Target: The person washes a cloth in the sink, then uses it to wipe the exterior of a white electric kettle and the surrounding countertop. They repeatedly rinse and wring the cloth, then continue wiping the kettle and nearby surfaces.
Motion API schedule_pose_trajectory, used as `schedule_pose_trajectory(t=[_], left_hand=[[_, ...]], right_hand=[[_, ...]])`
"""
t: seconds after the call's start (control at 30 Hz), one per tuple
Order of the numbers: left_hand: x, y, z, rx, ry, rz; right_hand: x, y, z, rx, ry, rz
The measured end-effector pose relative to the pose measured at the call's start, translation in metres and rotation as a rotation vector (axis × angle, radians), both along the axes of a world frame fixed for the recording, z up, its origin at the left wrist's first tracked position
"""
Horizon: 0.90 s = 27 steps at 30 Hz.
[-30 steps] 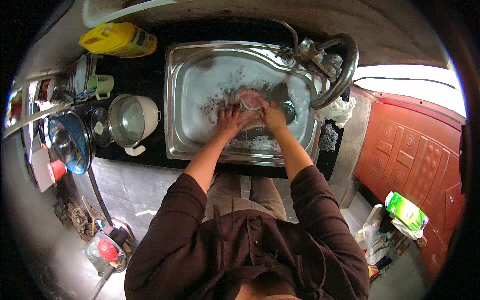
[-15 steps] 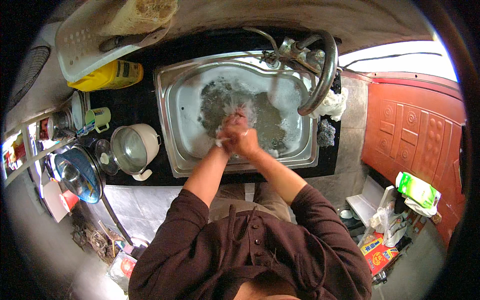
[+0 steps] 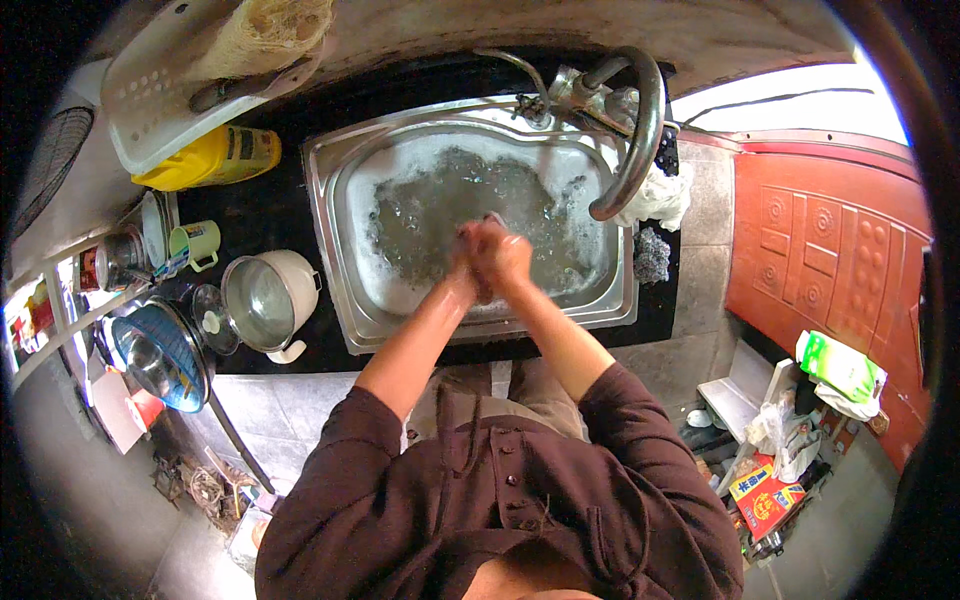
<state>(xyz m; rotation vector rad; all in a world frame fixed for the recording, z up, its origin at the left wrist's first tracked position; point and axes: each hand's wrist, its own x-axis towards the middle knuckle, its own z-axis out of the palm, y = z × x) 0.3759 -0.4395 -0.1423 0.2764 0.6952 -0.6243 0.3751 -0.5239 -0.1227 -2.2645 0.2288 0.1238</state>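
Since the earlier frame, both hands shifted from sink centre toward its near edge.
Left hand (image 3: 470,250) and right hand (image 3: 505,255) clasp together above soapy water inside the steel sink (image 3: 330,200); any enclosed object cannot be told.

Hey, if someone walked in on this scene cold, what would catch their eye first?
Most likely the two wet hands, left hand and right hand, pressed together over the steel sink full of grey, sudsy water. Next, the big curved tap arching over the sink's right side, and the yellow jug lying on the dark counter to the sink's left.
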Motion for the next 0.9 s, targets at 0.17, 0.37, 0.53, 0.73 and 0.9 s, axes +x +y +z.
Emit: schedule_pose_trajectory(t=[0.17, 0.37, 0.53, 0.73, 0.9], left_hand=[[0.012, 0.025, -0.005, 0.548, -0.339, -0.401], [-0.023, 0.062, -0.077, 1.478, -1.051, -0.594], [-0.030, 0.103, -0.075, 1.820, -0.922, -1.160], [-0.019, 0.056, -0.054, 0.616, 0.098, -0.504], [0.001, 0.053, -0.048, 0.508, -0.412, -0.562]], right_hand=[[0.009, -0.055, -0.046, -0.307, 0.362, -0.132], [0.007, -0.029, -0.054, -0.235, 0.207, 0.256], [0.015, -0.066, -0.136, -0.220, 0.677, 0.257], [0.006, -0.006, -0.078, 0.022, 0.428, -0.088], [-0.049, 0.036, 0.012, 0.015, -0.154, 0.305]])
